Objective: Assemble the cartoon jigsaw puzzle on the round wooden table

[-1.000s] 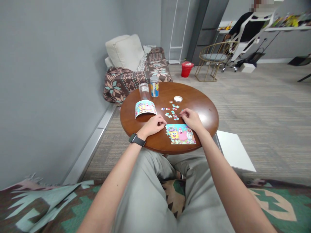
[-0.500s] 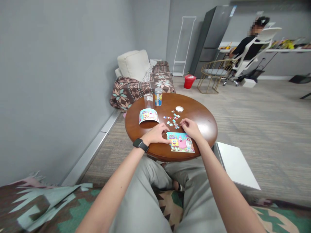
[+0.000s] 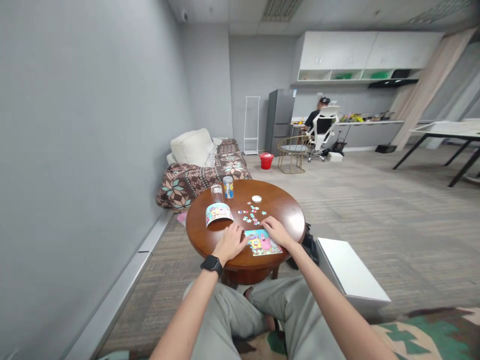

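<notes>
A cartoon jigsaw puzzle, largely assembled, lies near the front of the round brown table. My left hand rests at its left edge, thumb and fingers apart and holding nothing. Over the puzzle's upper right reaches my right hand, its fingers drawn together at the top edge. Whatever might be between those fingertips is too small to make out. Just beyond are several loose puzzle pieces. A curved picture sheet with a similar cartoon stands to the left.
Behind the sheet are a clear container and a blue-yellow tin; a round lid lies beyond the pieces. On the floor at right sits a white box. A person sits in the background.
The view has tilted up, showing more of the room. My right hand has drawn back from the loose pieces toward the puzzle's top edge, uncovering one piece. My left hand stays beside the puzzle.
</notes>
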### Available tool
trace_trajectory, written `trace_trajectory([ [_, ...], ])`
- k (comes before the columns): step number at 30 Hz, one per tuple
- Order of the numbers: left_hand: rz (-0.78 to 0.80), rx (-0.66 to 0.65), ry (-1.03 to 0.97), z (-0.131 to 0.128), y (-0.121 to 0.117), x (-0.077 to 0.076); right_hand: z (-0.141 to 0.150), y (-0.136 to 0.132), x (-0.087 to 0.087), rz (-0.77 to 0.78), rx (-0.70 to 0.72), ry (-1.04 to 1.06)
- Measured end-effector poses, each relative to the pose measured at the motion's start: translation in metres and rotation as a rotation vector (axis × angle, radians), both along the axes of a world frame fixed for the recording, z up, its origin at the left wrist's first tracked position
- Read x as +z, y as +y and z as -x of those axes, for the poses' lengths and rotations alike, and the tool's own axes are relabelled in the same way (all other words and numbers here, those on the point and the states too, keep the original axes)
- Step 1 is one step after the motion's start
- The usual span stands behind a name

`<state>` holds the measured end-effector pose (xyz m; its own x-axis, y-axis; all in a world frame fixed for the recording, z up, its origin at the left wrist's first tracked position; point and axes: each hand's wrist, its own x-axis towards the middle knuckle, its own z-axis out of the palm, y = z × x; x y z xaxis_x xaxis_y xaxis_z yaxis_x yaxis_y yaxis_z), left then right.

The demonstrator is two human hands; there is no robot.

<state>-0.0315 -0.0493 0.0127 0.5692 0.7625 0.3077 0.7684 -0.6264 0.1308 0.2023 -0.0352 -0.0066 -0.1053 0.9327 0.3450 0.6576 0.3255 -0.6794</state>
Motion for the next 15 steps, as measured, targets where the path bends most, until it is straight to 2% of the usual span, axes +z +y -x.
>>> trace_trajectory([
  [6,0.1,-0.022,-0.066,0.004,-0.013,-0.003,0.0,-0.028,-0.013,-0.085,0.004,-0.216],
  [10,0.143,-0.011,-0.084,0.005,-0.014,-0.002,0.007,-0.034,-0.013,-0.085,-0.013,-0.359],
  [15,0.163,0.003,-0.089,0.004,-0.016,0.001,0.007,-0.036,-0.012,-0.043,-0.001,-0.378],
])
